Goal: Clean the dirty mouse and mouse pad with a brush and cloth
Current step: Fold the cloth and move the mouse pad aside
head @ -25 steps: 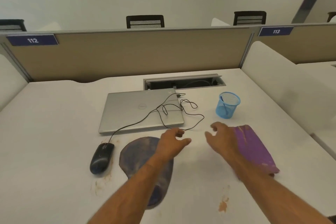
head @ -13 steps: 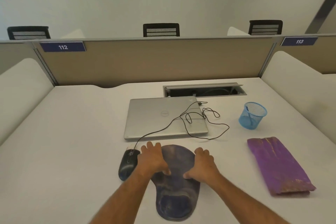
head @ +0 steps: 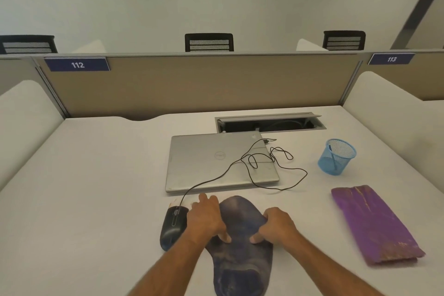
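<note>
The dark blue mouse pad (head: 240, 262) with its wrist rest lies on the white desk (head: 96, 199) right in front of me. My left hand (head: 206, 218) holds its left edge, thumb on top and fingers stretched along the side. At the right edge my right hand (head: 276, 226) grips the pad, fingers curled round the rim and thumb pressing on top. The black wired mouse (head: 173, 226) sits just left of my left hand. A stained purple cloth (head: 374, 223) lies folded to the right. The brush (head: 332, 155) stands in a blue mesh cup (head: 336, 158).
A closed silver laptop (head: 216, 161) lies behind the pad, and the mouse cable (head: 276, 170) loops over it. An open cable tray (head: 269, 124) is set into the desk at the back. White side partitions and a tan divider (head: 192, 84) enclose the desk.
Both hands came back from above the desk and settled on the pad's two sides. Since half a second ago the right hand's fingers have curled round the right edge.
</note>
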